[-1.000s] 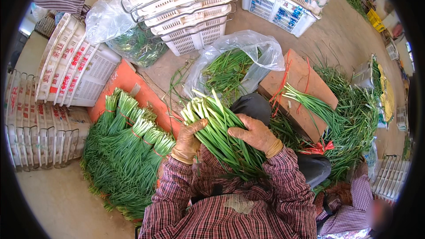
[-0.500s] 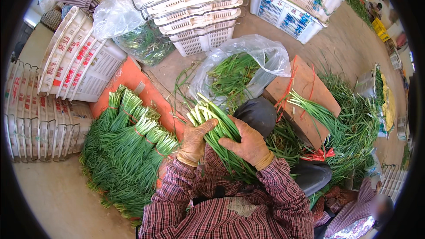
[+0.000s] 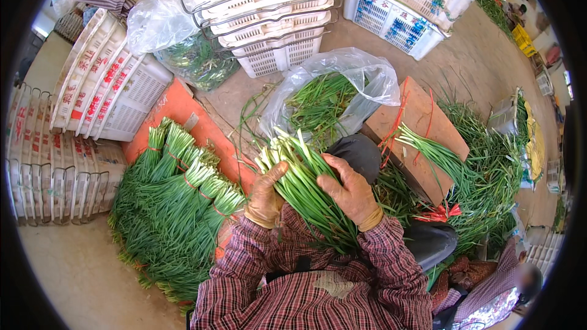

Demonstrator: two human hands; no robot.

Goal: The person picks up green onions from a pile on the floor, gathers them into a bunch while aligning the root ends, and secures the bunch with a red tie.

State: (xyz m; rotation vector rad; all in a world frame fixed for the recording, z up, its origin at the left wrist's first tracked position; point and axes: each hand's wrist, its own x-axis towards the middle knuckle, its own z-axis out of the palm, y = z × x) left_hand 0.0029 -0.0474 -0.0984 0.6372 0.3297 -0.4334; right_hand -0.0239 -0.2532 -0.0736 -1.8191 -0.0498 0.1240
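Observation:
Between my two gloved hands lies a loose bunch of garlic chives (image 3: pixel 309 186), pale stem ends up and away from me, green leaves trailing down toward my lap. My left hand (image 3: pixel 267 192) cups the bunch's left side below the stem ends, thumb across the front. On the other side my right hand (image 3: pixel 350 190) wraps the bunch, its thumb lying over the leaves. Fingers of both hands are partly hidden behind the stems. To the left, several tied bundles of chives (image 3: pixel 177 208) with red bands rest on an orange board (image 3: pixel 164 109).
A wooden block (image 3: pixel 422 137) with red ties carries a small bunch of chives (image 3: pixel 431 148). Beyond my knee sits a clear bag (image 3: pixel 379 88) of greens. Loose chives (image 3: pixel 489 177) heap at right, near another person (image 3: pixel 489 287). Stacked white crates (image 3: pixel 278 43) stand behind and at left.
The bunch has spread wider and looser between my hands. My right hand has shifted slightly right, with its thumb raised a little; my left thumb has drawn back from the stems.

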